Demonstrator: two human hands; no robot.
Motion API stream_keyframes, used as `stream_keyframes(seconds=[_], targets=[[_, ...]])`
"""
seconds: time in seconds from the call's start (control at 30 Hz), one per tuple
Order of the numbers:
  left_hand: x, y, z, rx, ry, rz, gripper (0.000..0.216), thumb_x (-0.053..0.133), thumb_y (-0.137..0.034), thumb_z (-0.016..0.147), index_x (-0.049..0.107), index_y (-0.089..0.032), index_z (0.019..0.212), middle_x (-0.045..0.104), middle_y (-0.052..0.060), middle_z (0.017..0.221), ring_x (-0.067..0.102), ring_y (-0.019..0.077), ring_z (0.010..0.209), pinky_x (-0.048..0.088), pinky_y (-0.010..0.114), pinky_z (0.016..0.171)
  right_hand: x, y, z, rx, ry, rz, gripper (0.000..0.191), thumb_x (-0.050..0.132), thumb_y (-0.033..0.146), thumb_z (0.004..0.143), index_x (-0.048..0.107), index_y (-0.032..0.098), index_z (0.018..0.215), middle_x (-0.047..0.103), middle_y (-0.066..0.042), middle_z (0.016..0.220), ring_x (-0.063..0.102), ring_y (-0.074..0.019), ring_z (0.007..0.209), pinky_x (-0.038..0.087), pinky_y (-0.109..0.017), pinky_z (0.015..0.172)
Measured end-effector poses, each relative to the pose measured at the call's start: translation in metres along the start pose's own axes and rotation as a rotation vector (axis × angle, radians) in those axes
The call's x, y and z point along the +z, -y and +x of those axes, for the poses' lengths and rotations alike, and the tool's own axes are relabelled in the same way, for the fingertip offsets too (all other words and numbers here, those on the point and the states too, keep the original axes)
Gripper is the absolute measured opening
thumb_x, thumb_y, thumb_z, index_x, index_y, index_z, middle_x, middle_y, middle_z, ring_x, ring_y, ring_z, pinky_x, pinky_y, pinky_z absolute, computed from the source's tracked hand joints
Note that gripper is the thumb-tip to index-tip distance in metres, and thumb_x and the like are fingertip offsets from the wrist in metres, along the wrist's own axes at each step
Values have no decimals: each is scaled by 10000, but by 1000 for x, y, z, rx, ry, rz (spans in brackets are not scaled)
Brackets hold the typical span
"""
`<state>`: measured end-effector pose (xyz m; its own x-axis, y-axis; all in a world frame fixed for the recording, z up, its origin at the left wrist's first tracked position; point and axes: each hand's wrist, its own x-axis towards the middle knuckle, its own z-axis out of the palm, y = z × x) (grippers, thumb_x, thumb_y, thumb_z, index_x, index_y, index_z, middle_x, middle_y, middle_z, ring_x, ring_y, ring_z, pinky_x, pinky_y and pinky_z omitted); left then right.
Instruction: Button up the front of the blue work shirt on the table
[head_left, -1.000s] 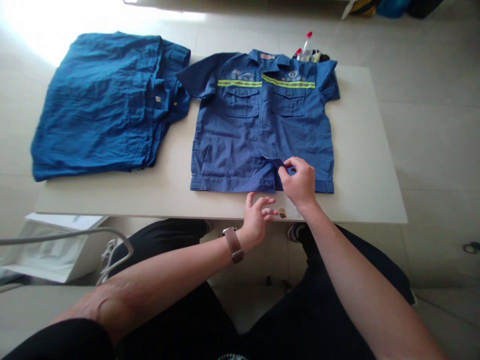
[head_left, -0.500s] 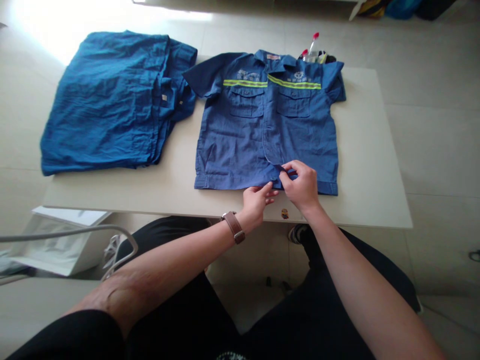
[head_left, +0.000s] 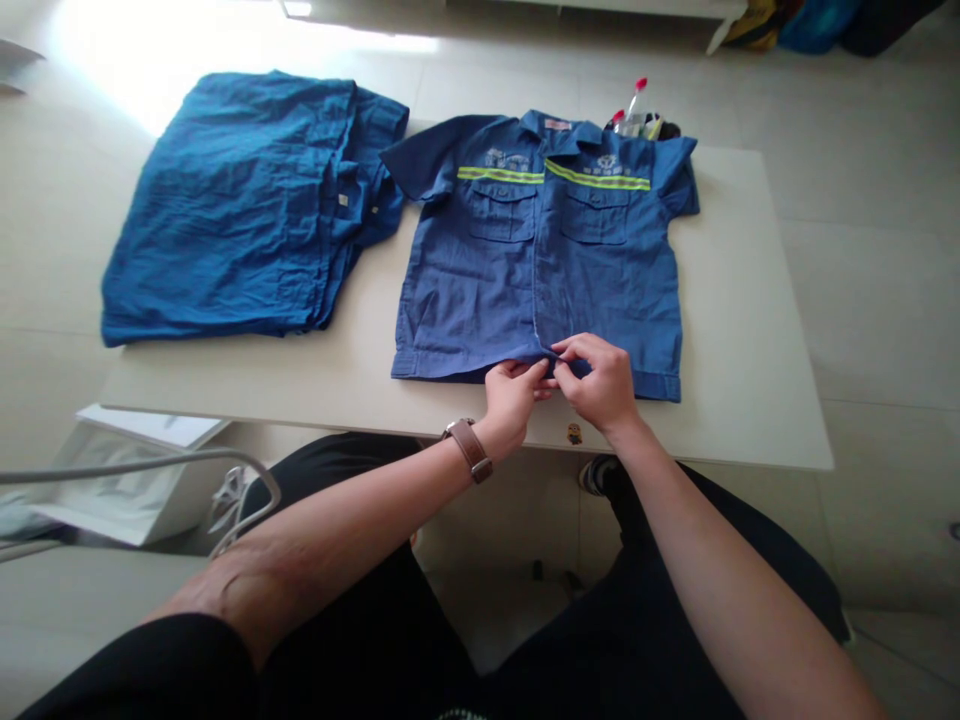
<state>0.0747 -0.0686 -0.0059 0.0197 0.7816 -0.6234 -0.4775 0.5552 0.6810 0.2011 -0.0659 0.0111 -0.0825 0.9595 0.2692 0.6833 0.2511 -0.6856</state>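
Note:
A blue short-sleeved work shirt [head_left: 480, 280] lies front up on the white table, collar away from me. It has a yellow reflective stripe across the chest and two flap pockets. At the bottom of its front opening, my left hand [head_left: 514, 400] pinches the hem, slightly lifted, with the wrist wearing a brown-strapped watch [head_left: 470, 450]. Close against it, my right hand [head_left: 600, 385] grips the edge of the other front panel between thumb and fingers. The fingertips of both hands nearly meet, and the button there is hidden.
A stack of folded blue garments [head_left: 232, 210] covers the left part of the white table [head_left: 757, 330]. Bottles with red caps [head_left: 636, 105] stand behind the shirt. A small cartoon sticker [head_left: 574, 433] is near the front edge. On the lower left are a white box [head_left: 142, 470] and a grey tube [head_left: 150, 465].
My right hand has brought the panel edge down and left over the button, against my left fingers. My left hand now pinches the hem and lifts it slightly. The view has shifted a little.

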Motion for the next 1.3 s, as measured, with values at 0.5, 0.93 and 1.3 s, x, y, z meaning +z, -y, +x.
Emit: stream_keyframes(seconds=[0.5, 0.93, 1.3], targets=[[0, -2, 6, -2, 3, 21, 104, 779, -156, 794, 691, -121, 838, 741, 48, 831, 651, 74, 541, 453, 187, 524, -1, 1, 1, 22, 32, -4, 229, 524, 284, 978, 660, 228, 802, 731, -72, 928, 686, -229, 928, 532, -366, 872], [-1, -2, 6, 3, 23, 22, 75, 727, -121, 784, 699, -126, 854, 703, 15, 750, 599, 61, 536, 439, 180, 538, 1, -3, 1, 21, 38, 62, 123, 601, 191, 843, 679, 208, 937, 729, -71, 1016, 686, -226, 963, 560, -338, 805], [1, -3, 5, -37, 23, 4, 105, 673, -72, 773, 711, -136, 847, 742, 31, 857, 612, 58, 520, 377, 197, 500, 3, -13, 1, -5, 14, 9, 151, 618, 146, 883, 741, 207, 946, 768, -78, 1005, 716, -248, 963, 572, -376, 846]])
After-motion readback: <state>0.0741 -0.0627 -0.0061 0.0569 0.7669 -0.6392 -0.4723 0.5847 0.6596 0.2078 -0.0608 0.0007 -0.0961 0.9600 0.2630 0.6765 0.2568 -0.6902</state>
